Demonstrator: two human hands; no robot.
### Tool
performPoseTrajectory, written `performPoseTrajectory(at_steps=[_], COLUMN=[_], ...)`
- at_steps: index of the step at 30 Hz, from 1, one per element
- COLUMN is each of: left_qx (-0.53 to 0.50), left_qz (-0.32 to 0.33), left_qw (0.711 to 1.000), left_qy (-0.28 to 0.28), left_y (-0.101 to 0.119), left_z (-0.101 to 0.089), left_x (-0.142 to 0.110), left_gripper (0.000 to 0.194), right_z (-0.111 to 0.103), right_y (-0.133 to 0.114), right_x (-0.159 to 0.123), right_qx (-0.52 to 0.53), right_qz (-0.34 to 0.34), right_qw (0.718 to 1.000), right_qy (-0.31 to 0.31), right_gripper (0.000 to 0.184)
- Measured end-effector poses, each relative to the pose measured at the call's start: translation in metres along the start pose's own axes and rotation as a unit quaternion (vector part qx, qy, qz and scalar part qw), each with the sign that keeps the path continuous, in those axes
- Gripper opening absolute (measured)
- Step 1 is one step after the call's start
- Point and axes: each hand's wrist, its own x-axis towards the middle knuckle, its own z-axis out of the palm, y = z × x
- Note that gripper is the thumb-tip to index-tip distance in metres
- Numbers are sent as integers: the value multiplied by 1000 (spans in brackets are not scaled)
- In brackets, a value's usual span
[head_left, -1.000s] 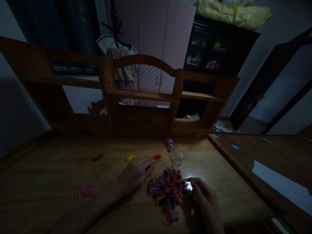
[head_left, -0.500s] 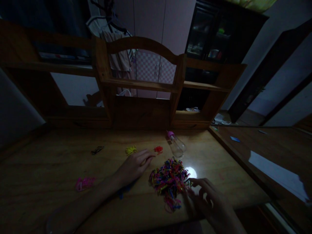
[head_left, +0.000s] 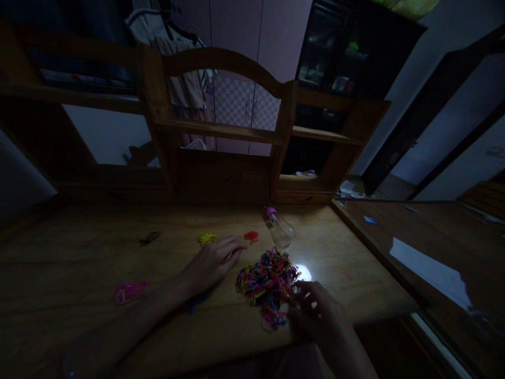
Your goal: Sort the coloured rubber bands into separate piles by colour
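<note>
A tangled heap of many-coloured rubber bands (head_left: 268, 279) lies on the wooden desk in front of me. At its right edge my right hand (head_left: 321, 313) has its fingers bent and closed on some of the bands. My left hand (head_left: 216, 262) rests left of the heap, with thumb and fingertips brought together; anything between them is too small and dark to make out. Just beyond that hand are a yellow bunch of bands (head_left: 207, 238) and a small red bunch (head_left: 251, 236). Pink bands (head_left: 131, 291) lie left of my forearm, and blue ones (head_left: 193, 306) are partly hidden beneath it.
Behind the heap a clear bottle with a pink top (head_left: 282, 231) lies on its side. A dark bunch (head_left: 150, 238) sits at the left. A wooden shelf unit (head_left: 224, 176) borders the back of the desk. White paper (head_left: 430, 271) lies on the surface at right.
The view has shifted slightly, so everything sits a little further left and higher. My right hand has moved in against the heap's right side, its fingers more curled. My left hand keeps its pose.
</note>
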Motion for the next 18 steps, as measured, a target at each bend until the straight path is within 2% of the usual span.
performPoseTrajectory(at_steps=[4,7,10,15,18], left_qx=[-15,-51,-76,-88,-88], left_qz=[-4,-16,-29,-32,-31], left_qw=[1000,999,997,995,996], left_qy=[1,-6,-13,-17,-8], left_y=[0,3,7,10,8], left_z=[2,6,9,9,10], left_x=[0,0,1,2,1], left_gripper=[25,23,22,22,22], right_z=[4,6,6,3,2], right_y=[-2,-2,-1,1,6], right_x=[-1,-1,0,2,1], right_qx=[-4,-31,-47,-48,-48], right_qz=[19,25,12,-19,-12], right_qw=[999,998,998,998,997], right_qy=[31,52,44,43,60], right_gripper=[15,16,14,16,20])
